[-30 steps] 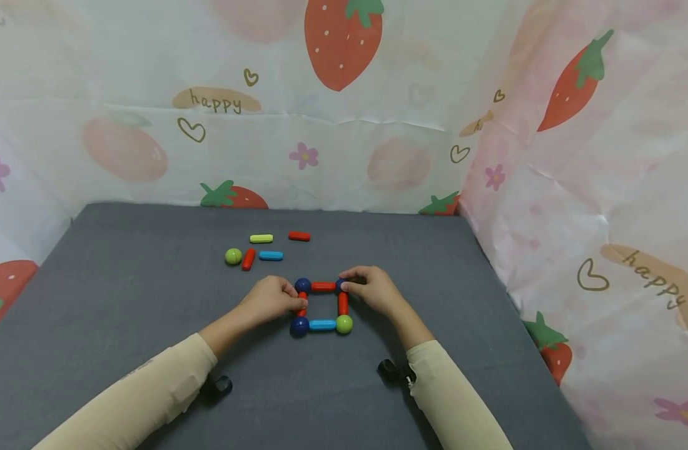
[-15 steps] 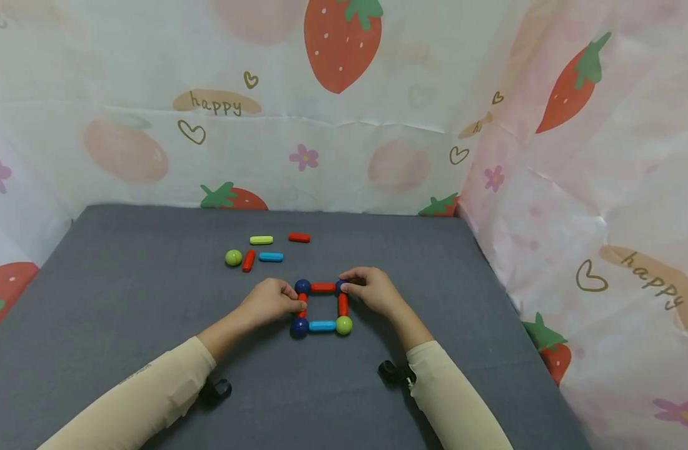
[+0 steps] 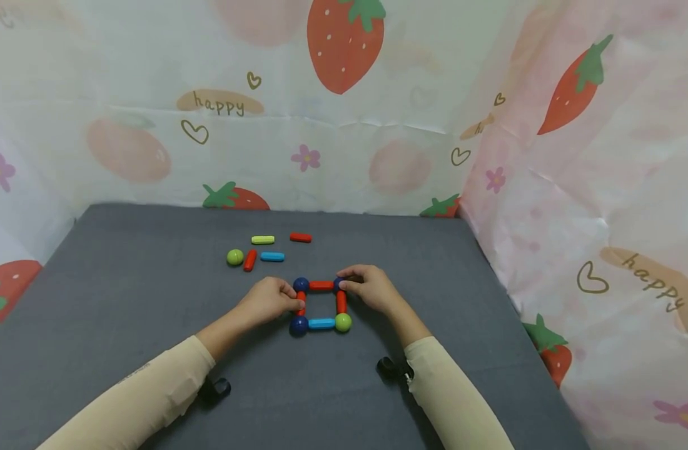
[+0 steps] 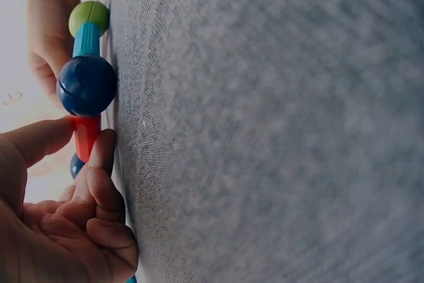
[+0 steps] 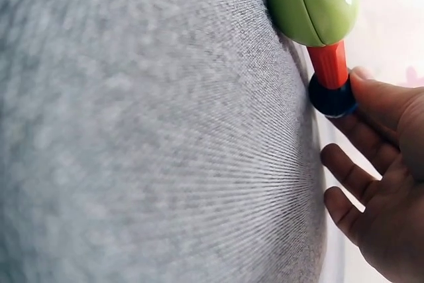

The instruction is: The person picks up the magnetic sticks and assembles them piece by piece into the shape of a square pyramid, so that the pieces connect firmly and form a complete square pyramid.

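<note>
A square of rods and balls lies flat on the grey cloth. Its near side is a blue rod (image 3: 321, 324) between a dark blue ball (image 3: 299, 325) and a green ball (image 3: 343, 322); red rods form the other sides. My left hand (image 3: 268, 301) pinches the left red rod (image 4: 86, 138) between thumb and finger. At the far right corner, my right hand (image 3: 372, 289) holds another dark blue ball (image 5: 332, 97) with thumb and fingers, partly covering it. A third dark blue ball (image 3: 301, 285) marks the far left corner.
Behind the left hand lie a loose green ball (image 3: 234, 257), a red rod (image 3: 250, 260), a blue rod (image 3: 273, 257), a yellow-green rod (image 3: 263, 240) and another red rod (image 3: 301, 237). Patterned cloth (image 3: 344, 144) hangs behind the table.
Both hands keep their hold on the square. It and the hands shift very slightly in the view; the loose pieces stay as they were.
</note>
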Tool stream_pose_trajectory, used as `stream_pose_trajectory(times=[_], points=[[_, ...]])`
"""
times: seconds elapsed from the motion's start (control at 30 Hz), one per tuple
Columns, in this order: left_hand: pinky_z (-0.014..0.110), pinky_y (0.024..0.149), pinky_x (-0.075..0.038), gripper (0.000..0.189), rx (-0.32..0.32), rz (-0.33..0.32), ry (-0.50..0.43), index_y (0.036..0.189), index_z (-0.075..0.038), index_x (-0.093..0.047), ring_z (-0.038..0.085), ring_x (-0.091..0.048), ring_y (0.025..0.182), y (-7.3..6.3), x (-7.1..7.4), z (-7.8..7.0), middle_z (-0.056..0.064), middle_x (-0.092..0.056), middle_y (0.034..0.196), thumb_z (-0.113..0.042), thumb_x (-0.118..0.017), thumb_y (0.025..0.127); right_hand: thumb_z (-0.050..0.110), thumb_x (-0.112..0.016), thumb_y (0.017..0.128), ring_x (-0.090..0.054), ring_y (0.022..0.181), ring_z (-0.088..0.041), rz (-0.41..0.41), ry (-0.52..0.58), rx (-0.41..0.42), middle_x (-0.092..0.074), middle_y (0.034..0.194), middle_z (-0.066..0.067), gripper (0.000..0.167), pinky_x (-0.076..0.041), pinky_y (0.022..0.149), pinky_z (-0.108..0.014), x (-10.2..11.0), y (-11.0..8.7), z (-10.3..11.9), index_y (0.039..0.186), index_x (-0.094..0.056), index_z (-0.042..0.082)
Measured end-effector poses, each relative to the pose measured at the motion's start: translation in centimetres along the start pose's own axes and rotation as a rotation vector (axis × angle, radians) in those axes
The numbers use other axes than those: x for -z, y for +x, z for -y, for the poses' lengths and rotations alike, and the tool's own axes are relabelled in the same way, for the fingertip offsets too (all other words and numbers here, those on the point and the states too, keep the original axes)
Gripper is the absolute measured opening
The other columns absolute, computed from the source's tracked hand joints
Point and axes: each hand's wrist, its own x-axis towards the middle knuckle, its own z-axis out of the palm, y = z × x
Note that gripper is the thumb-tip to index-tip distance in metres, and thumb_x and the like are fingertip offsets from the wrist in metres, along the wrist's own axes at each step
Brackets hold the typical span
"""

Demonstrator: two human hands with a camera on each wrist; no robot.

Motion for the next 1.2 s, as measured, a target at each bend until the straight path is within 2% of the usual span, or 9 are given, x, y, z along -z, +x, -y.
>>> stream_pose_trajectory(times=[0.37, 0.63, 0.97, 1.2], points=[[0.030, 0.056, -0.044, 0.027, 0.031, -0.004, 0.013, 0.096, -0.012, -0.072, 0.017, -0.057, 0.066, 0.1, 0.2, -0.1, 0.002, -0.066, 0.081, -0.036, -0.081, 0.088, 0.029, -0.072, 0.098, -0.066, 0.102, -0.015, -0.008, -0.005, 0.011, -0.073, 0.116, 0.002, 0.028, -0.056, 0.086, -0.036, 0.0, 0.1, 0.1, 0.124, -0.074, 0.019], [0.031, 0.056, -0.044, 0.028, 0.076, -0.024, 0.032, 0.092, -0.013, -0.072, 0.018, -0.057, 0.066, 0.6, 0.1, -0.1, 0.002, -0.066, 0.078, -0.039, -0.082, 0.087, 0.031, -0.071, 0.098, -0.066, 0.106, -0.016, -0.019, -0.023, 0.015, -0.073, 0.118, 0.004, 0.029, -0.056, 0.089, -0.037, -0.3, 0.7, 0.2, 0.125, -0.074, 0.020], [0.030, 0.060, -0.042, 0.027, 0.030, -0.061, 0.039, 0.087, -0.012, -0.075, 0.019, -0.056, 0.073, 0.4, 0.2, -0.3, 0.001, -0.067, 0.084, -0.038, -0.081, 0.087, 0.031, -0.072, 0.097, -0.065, 0.098, -0.017, -0.050, -0.085, 0.049, -0.072, 0.117, 0.002, 0.031, -0.055, 0.082, -0.036, -0.1, 1.0, 0.6, 0.126, -0.073, 0.019], [0.030, 0.059, -0.042, 0.026, 0.033, -0.060, 0.040, 0.086, -0.012, -0.076, 0.018, -0.056, 0.071, 0.3, 0.2, -0.2, 0.001, -0.066, 0.080, -0.038, -0.082, 0.087, 0.030, -0.075, 0.096, -0.064, 0.113, -0.023, -0.108, -0.160, 0.098, -0.070, 0.125, 0.000, 0.032, -0.053, 0.094, -0.044, -0.1, -0.4, 1.1, 0.125, -0.074, 0.018]])
